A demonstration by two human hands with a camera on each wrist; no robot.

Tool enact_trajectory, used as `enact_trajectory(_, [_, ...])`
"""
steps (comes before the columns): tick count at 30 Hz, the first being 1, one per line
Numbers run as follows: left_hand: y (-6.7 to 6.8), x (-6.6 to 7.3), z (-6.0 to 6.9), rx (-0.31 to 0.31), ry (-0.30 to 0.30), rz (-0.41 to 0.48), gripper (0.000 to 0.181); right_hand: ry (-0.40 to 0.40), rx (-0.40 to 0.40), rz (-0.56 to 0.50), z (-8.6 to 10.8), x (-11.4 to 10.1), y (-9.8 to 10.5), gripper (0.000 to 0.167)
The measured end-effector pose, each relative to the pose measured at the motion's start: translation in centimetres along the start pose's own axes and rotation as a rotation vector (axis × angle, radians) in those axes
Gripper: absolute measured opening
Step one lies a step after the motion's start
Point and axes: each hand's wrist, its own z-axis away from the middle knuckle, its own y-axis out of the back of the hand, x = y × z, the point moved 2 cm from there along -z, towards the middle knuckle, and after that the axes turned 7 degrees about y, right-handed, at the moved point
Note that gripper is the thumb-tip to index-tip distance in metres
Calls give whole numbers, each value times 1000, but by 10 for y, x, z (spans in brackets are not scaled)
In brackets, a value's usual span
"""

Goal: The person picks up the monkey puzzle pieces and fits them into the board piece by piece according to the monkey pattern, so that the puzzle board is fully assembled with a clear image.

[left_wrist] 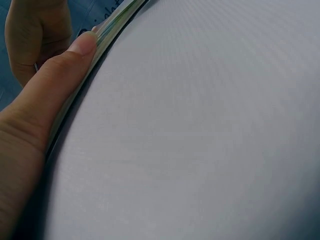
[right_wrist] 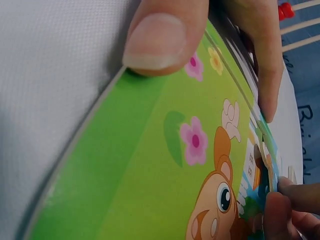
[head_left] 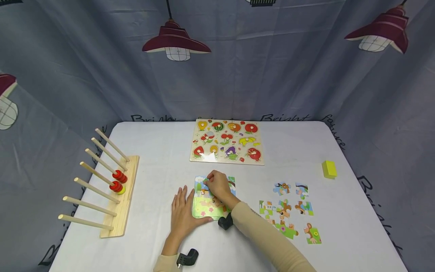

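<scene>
A green and blue picture puzzle board [head_left: 204, 212] lies on the table. My left hand [head_left: 183, 214] rests along its left side with fingers straight, the thumb reaching along the near edge. In the left wrist view that left hand [left_wrist: 50, 92] has its thumb against the board's edge. My right hand [head_left: 221, 187] is over the upper part of the board; in the right wrist view the fingertips of this right hand [right_wrist: 295, 207] pinch a thin puzzle piece [right_wrist: 270, 167], tilted up at the board. The piece's picture is mostly hidden.
Several loose puzzle pieces [head_left: 313, 234] lie right of the board, some partly behind the right sleeve. A fruit board [head_left: 221, 159] lies beyond. A wooden peg stand [head_left: 130, 189] with red and yellow rings is on the left, a yellow block [head_left: 329, 169] on the right.
</scene>
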Motion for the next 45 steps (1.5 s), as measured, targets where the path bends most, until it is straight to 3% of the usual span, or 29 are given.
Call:
enact_trajectory(12, [-1, 0, 2, -6, 6, -3, 116, 46, -33, 39, 3, 3, -2, 16])
enact_trajectory(23, [2, 0, -1, 14, -7, -1, 116, 143, -23, 84, 4, 5, -5, 13])
enact_trajectory(25, [2, 0, -1, 13, -8, 1, 116, 224, -7, 153, 8, 5, -4, 13])
enact_trajectory(31, [0, -1, 0, 13, -8, -16, 116, 605, 53, 469, 31, 0, -4, 18])
enact_trajectory(33, [0, 0, 0, 21, -16, -21, 116, 661, 30, 518, 41, 0, -5, 23])
enact_trajectory(36, [0, 0, 1, 42, -41, -36, 116, 679, -61, 554, 57, 2, -5, 34])
enact_trajectory(40, [0, 0, 1, 70, -64, -51, 114, 652, -202, 539, 70, 5, -5, 50])
enact_trajectory(45, [0, -1, 0, 63, -59, -50, 113, 627, -262, 519, 73, 9, -6, 57])
